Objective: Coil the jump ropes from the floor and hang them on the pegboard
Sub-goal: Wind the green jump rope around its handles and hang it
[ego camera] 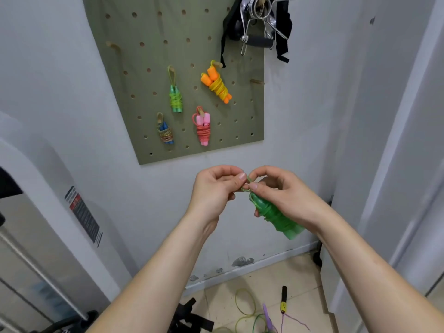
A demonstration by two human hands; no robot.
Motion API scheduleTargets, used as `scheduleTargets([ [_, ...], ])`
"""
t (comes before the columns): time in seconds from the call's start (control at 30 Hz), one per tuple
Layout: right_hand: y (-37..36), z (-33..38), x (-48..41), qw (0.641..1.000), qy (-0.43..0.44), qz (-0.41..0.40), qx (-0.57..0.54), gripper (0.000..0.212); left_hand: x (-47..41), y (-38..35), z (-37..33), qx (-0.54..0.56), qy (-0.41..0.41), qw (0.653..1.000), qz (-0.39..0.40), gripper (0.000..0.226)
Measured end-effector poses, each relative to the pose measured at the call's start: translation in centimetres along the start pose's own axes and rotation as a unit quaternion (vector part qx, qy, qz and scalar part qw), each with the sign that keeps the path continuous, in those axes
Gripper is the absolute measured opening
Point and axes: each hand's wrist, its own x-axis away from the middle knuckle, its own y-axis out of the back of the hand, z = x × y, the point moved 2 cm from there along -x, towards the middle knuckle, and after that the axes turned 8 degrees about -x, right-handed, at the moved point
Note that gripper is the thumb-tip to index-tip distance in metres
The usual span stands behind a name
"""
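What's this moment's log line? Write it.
left grip, right grip: pinch loop of coiled green plastic jump rope | olive pegboard: four ropes hung | floor: loose ropes
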Motion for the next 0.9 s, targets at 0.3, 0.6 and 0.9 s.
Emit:
scheduleTargets([
  [0.3, 4.4, -0.3, -9.8, 0.997, 0.026, -0.072, -0.001, 0.015, -12.3, -2.5, -1.6, -0.021, -0.019, 0.994, 0.105, 0.019],
  [0.6, 9.2, -0.3, -22.4, 0.971, -0.005, -0.196, -0.139, 0.012, -27.1, -4.7, -3.7, 0.039, -0.025, 0.994, 0.102, 0.019],
  [0.9, 13.8, -1.3, -33.4, 0.950, 0.000, -0.302, -0.078, 0.014, -40.1, -6.5, -4.3, -0.236, -0.236, 0.942, -0.019, 0.009],
])
